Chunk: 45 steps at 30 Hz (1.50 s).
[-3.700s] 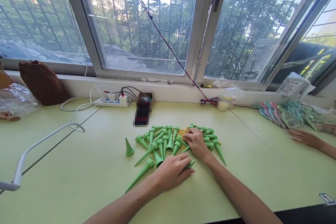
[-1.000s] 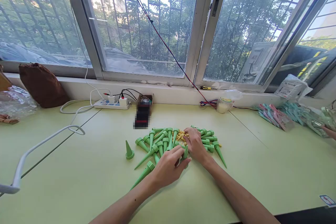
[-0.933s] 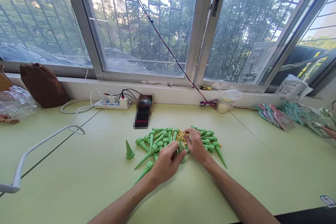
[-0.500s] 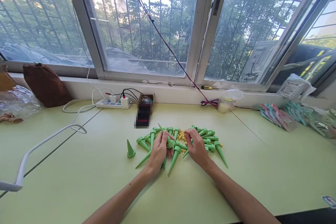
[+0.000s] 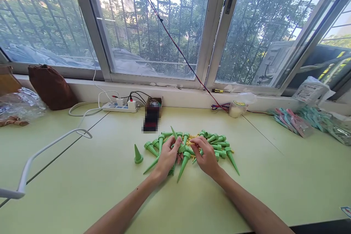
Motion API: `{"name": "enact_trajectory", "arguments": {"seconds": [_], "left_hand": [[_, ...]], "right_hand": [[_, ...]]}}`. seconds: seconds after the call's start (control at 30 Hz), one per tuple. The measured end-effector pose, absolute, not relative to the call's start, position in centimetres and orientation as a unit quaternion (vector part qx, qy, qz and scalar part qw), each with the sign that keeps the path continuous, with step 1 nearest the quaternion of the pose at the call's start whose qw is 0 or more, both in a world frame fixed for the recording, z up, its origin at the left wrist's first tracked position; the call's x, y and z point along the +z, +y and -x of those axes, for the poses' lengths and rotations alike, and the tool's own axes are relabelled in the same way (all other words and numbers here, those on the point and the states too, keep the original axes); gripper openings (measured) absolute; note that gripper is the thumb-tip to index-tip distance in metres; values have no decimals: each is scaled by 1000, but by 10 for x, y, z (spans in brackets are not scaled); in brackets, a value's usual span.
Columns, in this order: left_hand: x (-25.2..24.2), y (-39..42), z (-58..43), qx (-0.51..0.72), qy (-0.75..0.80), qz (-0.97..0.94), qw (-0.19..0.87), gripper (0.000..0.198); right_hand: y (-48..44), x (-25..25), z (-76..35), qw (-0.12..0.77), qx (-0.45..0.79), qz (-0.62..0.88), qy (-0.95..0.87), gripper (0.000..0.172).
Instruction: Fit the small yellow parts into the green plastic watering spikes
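Note:
My left hand (image 5: 166,158) is closed around a green plastic cone spike (image 5: 181,148), its pointed tip up and its ribbed cap toward my right hand. The thumb and index finger of my right hand (image 5: 206,155) pinch a small yellow plastic piece (image 5: 191,143) close to that cap; a gap still shows between them. Under and around both hands lie several more green spikes (image 5: 184,162), pointing different ways. A pile of little yellow pieces (image 5: 195,137) sits among them, partly hidden by my fingers. One green spike (image 5: 138,155) stands upright to the left.
A pixelated dark object (image 5: 151,120) lies in front of a small box by the power strip (image 5: 120,108). A white cable tube (image 5: 41,150) crosses the left side. Behind stand a brown pouch (image 5: 52,87) and a jar (image 5: 237,109). Bagged pink and blue items (image 5: 294,120) lie right.
My right hand's fingertips have come off the yellow pile and now pinch a yellow piece nearer the spike's cap. My left hand keeps its hold on the spike. The view has shifted slightly.

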<state>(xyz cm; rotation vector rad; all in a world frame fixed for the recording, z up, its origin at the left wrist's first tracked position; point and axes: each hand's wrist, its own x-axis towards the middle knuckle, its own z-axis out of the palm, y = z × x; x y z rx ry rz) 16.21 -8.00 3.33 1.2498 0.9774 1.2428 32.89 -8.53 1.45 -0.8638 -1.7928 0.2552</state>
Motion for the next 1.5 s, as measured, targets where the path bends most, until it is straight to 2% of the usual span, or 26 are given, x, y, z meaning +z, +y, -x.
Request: {"name": "enact_trajectory", "arguments": {"seconds": [0.87,1.5], "left_hand": [[24,-78,-160,495,423,-576,494,43],[22,-78,-157,478,449,-644,393,36]], "right_hand": [[-86,11,-329,523,121,341,-772,16],[-83,9,-329,517,134,324,-781,19]]}}
